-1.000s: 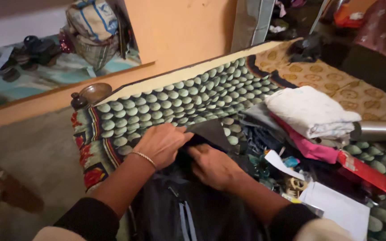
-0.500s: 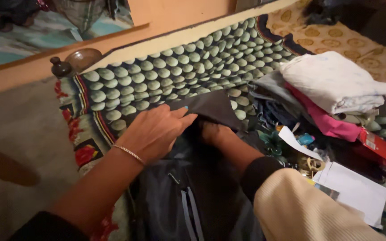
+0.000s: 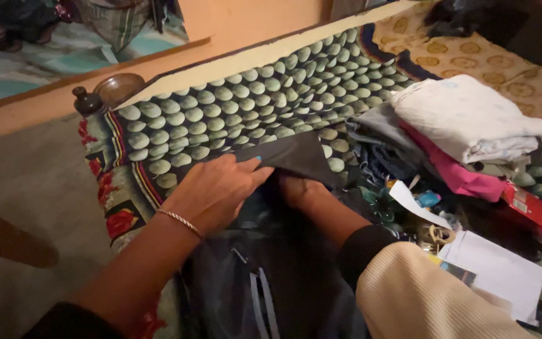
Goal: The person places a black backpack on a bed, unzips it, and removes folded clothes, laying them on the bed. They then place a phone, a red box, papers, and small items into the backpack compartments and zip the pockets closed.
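right hand (image 3: 302, 188) fingers tucked under dark garment (image 3: 296, 157), red box (image 3: 537, 213) cut off

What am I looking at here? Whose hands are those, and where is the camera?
The camera sits on a person's head and looks down, so you see that person's own two arms from above. There is only this one view. The left hand, with a thin bracelet at the wrist, lies flat on a dark garment and holds down its folded top edge. The right hand is tucked partly under that fold, so its fingers are hidden. The garment lies on a bedspread patterned with green dots. To the right is a pile of folded clothes, white on top with pink beneath, and nearer the person some white papers. A small dark bottle stands at the bedspread's far corner.
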